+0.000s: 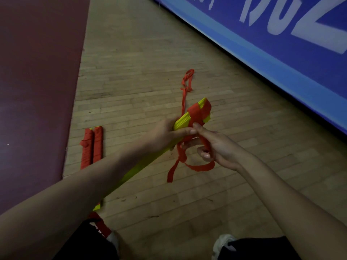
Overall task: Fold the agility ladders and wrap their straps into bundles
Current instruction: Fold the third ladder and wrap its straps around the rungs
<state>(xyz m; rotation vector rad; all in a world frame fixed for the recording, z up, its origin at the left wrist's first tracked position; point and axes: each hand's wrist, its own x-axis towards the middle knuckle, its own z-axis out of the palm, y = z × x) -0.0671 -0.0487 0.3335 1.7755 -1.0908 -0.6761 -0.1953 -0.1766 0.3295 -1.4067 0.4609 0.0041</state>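
Note:
A stack of yellow ladder rungs (183, 121) is held above the wooden floor, pointing up and to the right. My left hand (165, 135) grips the stack around its middle. Red strap (200, 110) is wound several times around the far end of the stack. My right hand (212, 145) pinches the strap just below those turns. A loose loop of strap (199, 167) hangs under my right hand. Another length of strap (185, 91) trails from the stack onto the floor beyond. Two bundles wrapped in red strap (92, 148) lie side by side on the floor at the left.
A dark red mat (37, 81) covers the floor on the left, its edge beside the two bundles. A blue banner with white letters (281, 44) runs diagonally along the right. My knees and a white shoe (223, 243) are at the bottom edge.

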